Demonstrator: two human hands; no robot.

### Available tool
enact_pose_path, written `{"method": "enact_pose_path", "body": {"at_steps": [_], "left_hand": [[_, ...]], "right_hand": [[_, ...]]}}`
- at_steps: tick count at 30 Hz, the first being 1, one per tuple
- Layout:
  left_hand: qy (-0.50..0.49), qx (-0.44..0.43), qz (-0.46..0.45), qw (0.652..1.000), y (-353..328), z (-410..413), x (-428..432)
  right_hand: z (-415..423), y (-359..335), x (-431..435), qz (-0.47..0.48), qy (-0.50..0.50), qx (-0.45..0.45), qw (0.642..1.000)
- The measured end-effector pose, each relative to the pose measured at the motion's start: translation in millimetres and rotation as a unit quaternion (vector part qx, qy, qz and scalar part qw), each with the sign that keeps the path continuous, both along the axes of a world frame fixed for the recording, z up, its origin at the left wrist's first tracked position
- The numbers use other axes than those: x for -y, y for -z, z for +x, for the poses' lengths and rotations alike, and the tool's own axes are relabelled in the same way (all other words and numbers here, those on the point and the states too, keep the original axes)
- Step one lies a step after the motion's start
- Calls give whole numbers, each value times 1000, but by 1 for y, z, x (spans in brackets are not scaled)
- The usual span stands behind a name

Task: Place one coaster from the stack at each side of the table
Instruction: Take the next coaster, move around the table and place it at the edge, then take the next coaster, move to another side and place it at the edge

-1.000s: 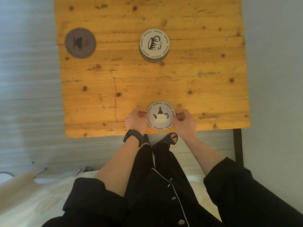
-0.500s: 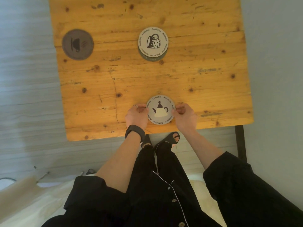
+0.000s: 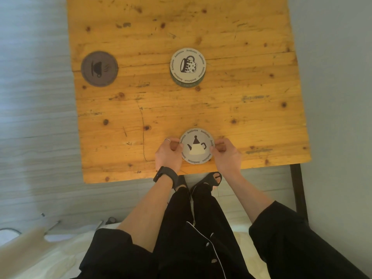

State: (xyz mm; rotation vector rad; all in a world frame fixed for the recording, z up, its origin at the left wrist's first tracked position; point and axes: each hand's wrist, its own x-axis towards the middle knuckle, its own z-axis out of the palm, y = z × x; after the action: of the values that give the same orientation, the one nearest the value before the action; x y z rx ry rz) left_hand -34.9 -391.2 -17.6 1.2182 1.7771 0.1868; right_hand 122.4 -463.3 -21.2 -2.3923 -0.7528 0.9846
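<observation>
A round pale coaster with a teapot picture (image 3: 196,146) lies flat near the front edge of the wooden table (image 3: 251,117). My left hand (image 3: 168,155) pinches its left rim and my right hand (image 3: 227,155) pinches its right rim. The coaster stack (image 3: 188,67), topped by a white coaster with a spotted mug, sits at the table's middle, further back. A dark grey coaster with a steaming cup (image 3: 99,68) lies by the left edge.
A grey wall runs along the table's right side, with a black table leg (image 3: 300,190) at the front right corner. Grey plank floor lies to the left. My legs and sandalled feet (image 3: 213,179) are just below the front edge.
The teapot coaster, held by both hands, has shifted slightly away from the front edge, toward the table's middle. The other coasters have not moved.
</observation>
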Motion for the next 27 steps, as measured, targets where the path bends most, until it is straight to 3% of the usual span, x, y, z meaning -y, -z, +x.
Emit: {"method": "enact_pose_path", "body": {"at_steps": [12,16,18,22,27], "left_hand": [[72,-19,11,997,4,-4,-6],[115,-35,35,992,13,-9,-9],[159,-56,59,984,17,-9,-17],[233,-111,158,953,17,11,-62],[328,-171,255,894,14,49,-133]], "right_hand": [[-3,13,5,42,-26,55,997],[0,11,3,33,-16,27,999],[5,8,-4,33,-31,30,999],[25,20,-38,74,-134,185,971],[49,42,-72,17,-222,256,941]]}}
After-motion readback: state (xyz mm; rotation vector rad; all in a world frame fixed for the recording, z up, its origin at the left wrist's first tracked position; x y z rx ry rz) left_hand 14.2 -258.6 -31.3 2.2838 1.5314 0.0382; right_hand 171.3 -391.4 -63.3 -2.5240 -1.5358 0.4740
